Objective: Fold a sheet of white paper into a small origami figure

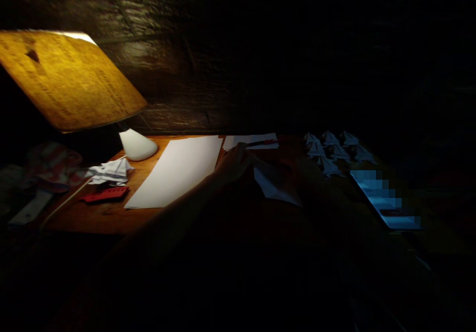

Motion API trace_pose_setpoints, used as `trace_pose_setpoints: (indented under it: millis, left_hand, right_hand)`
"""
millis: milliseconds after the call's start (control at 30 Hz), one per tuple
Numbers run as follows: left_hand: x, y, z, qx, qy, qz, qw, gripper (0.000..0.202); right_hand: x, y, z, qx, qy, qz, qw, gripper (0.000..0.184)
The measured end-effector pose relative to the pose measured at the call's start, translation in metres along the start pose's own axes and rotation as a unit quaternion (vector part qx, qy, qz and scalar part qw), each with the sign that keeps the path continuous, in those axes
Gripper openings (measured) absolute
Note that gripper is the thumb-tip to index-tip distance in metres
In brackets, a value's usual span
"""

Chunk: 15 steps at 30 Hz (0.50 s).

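Observation:
A small piece of white paper (275, 183), with an angled crease or fold, lies or is held at the middle of the desk in deep shadow. My left hand (236, 163) meets its upper left corner with bent fingers, closed on the paper. At its right side my right hand (300, 170) is barely visible, and darkness hides its fingers. Just beyond my left hand are more white sheets (232, 142), with a dark, thin tool with red parts (262, 143) lying across them.
A stack of white paper (182, 170) lies to the left. Beyond it stands a lit lamp with a yellow shade (74, 81) and white base (137, 145). Crumpled striped paper (110, 171) and a red object (106, 195) lie nearby. Several folded paper figures (329, 166) and a glowing screen (383, 200) are right.

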State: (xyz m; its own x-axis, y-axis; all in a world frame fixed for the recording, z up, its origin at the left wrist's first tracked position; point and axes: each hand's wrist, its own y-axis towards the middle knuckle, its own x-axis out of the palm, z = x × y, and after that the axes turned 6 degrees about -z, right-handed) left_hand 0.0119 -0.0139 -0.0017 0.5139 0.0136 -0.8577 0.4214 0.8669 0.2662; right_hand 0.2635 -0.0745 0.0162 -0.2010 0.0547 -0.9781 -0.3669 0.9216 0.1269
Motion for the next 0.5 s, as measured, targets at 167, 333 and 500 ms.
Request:
trace_pose_setpoints:
  millis: [167,333,500]
  left_hand:
    - [0.008,0.003,-0.003,-0.015,-0.065,0.019,0.998,0.033]
    - [0.012,0.005,0.002,-0.019,-0.282,-0.005,0.959,0.044]
    - [0.011,0.004,0.009,-0.014,-0.439,-0.051,0.897,0.048]
  right_hand:
    - [0.004,0.005,0.004,0.031,0.039,0.045,0.998,0.031]
    - [0.009,0.012,0.01,0.032,0.122,0.138,0.982,0.028]
    - [0.009,0.013,0.007,0.023,0.191,0.14,0.971,0.027]
